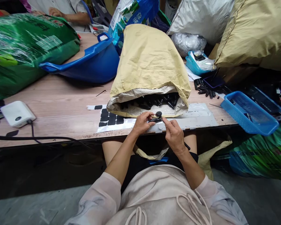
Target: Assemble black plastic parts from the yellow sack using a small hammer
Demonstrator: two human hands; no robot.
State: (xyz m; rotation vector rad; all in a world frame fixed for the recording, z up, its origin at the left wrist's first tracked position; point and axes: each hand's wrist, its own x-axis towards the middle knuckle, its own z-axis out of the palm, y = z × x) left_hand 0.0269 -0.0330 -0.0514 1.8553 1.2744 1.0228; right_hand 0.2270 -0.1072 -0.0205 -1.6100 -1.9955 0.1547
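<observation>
My left hand (141, 123) is closed around a small black plastic part (155, 119) at the table's front edge. My right hand (174, 134) pinches a thin tool, its tip at a small round black piece (158, 114) on top of that part. Just behind the hands lies a tan woven sack (150, 62) on its side, its open mouth showing several black parts (154, 101). A white sheet with black square pads (110, 119) lies left of my hands.
A blue tub (93, 61) and a green sack (25, 47) stand at the back left, with a white device (17, 113) and cable on the left. A blue basket (249, 113) sits right. Another person's arm (67, 15) rests far back.
</observation>
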